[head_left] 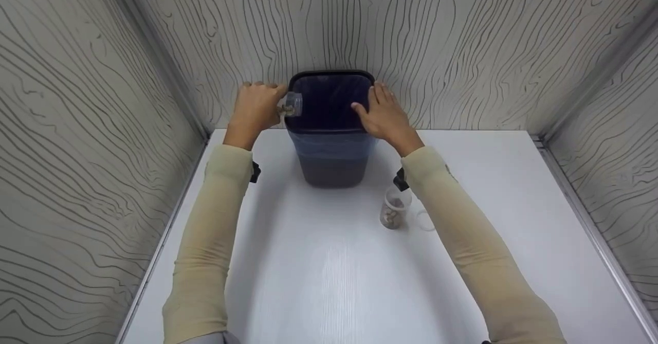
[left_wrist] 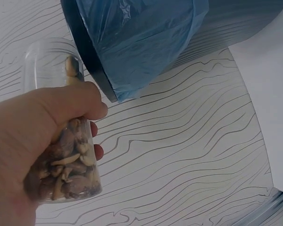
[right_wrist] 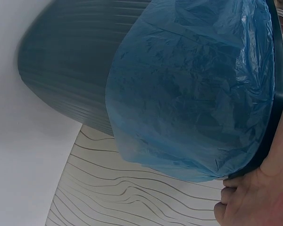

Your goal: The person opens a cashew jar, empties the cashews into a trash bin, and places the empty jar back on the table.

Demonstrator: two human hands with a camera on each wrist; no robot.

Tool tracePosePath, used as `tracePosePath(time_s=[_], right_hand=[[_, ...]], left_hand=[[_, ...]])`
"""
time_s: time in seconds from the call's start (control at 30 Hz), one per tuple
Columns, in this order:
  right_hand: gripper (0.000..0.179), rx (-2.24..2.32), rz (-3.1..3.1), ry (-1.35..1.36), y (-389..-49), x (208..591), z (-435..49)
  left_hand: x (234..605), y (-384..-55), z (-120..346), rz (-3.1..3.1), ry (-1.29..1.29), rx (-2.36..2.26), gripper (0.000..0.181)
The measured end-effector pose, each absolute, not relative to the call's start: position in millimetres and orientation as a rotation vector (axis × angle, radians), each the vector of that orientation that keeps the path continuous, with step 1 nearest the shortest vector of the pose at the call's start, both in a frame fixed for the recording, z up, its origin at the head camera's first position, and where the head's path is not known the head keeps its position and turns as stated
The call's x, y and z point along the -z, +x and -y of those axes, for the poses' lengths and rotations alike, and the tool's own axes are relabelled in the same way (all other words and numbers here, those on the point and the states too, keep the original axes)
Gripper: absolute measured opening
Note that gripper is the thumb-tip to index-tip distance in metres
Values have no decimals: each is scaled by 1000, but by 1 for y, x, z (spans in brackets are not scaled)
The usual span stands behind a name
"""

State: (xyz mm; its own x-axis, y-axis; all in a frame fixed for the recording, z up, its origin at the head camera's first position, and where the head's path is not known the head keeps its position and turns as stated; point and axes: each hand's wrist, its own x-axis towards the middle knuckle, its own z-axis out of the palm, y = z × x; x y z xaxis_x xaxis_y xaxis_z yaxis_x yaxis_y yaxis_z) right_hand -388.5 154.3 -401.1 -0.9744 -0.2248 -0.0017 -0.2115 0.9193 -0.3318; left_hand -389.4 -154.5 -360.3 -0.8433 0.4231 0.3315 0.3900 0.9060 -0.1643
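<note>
A dark trash bin (head_left: 333, 174) with a blue liner bag (right_wrist: 188, 89) folded over its rim stands at the back of the table. My left hand (head_left: 257, 108) grips a clear plastic jar (left_wrist: 49, 61), tipped sideways with its mouth end at the bin's left rim. Brown and tan pieces (left_wrist: 68, 174) lie inside the jar; I cannot tell what they are. On the opposite side, my right hand (head_left: 385, 118) holds the bin's rim, thumb over the inner side and fingers outside. The bottom of the bin's inside is too dark to make out.
A second clear jar (head_left: 395, 207), with similar brown pieces, stands uncapped in front of the bin at right. Beside it lies a pale ring-shaped lid (head_left: 425, 220), partly behind my right sleeve. Wood-grain patterned walls (head_left: 329, 20) enclose the white table (head_left: 329, 272).
</note>
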Motion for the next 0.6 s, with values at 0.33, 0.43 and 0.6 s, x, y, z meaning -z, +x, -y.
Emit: tracePosePath(time_s=[0.33, 0.43, 0.6], right_hand=[[83, 516, -3046, -355, -388, 401, -155], [83, 523, -3044, -352, -388, 401, -154], [84, 519, -3036, -353, -389, 402, -154]], left_hand=[[360, -390, 152, 2729, -592, -177, 36], [359, -390, 151, 2734, -590, -202, 35], [356, -391, 150, 2779, -585, -239, 41]])
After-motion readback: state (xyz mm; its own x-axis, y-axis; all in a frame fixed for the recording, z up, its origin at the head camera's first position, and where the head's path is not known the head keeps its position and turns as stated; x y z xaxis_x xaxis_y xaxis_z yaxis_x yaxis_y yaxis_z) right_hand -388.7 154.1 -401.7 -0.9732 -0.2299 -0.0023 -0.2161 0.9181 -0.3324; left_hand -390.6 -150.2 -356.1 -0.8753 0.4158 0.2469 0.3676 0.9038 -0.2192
